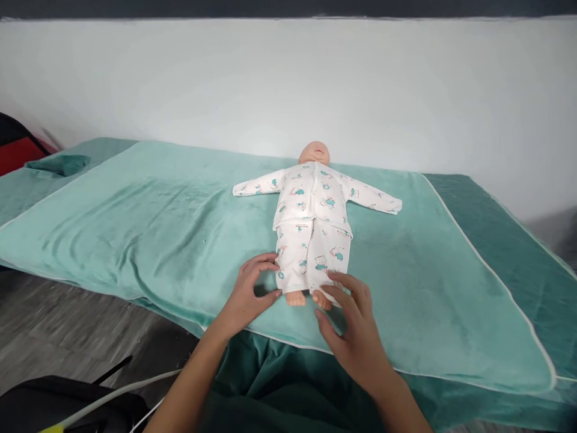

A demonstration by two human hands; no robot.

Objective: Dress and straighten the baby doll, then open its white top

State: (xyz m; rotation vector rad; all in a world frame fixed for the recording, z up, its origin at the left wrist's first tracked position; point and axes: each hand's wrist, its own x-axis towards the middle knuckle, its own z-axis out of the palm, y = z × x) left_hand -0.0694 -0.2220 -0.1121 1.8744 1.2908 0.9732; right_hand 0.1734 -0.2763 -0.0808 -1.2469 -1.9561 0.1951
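A baby doll (315, 151) lies on its back on a light green blanket, head toward the wall and feet toward me. It wears a white long-sleeved top (311, 192) and white trousers (293, 240), both printed with small teal animals. The sleeves stretch out to both sides, and bare feet show below the trouser legs. My left hand (252, 291) is beside the trouser leg on the left, fingers apart, its tips at the cloth's edge. Over the other leg and foot, my right hand (356, 325) curves with thumb and fingers spread. Neither hand grips anything.
The light green blanket (428, 288) covers a bed with a darker green cover (491, 222). A white wall (180, 78) stands behind. At the far left is a red and black object (18, 150). A black item (54, 400) and a pale cable (121, 388) are at the lower left.
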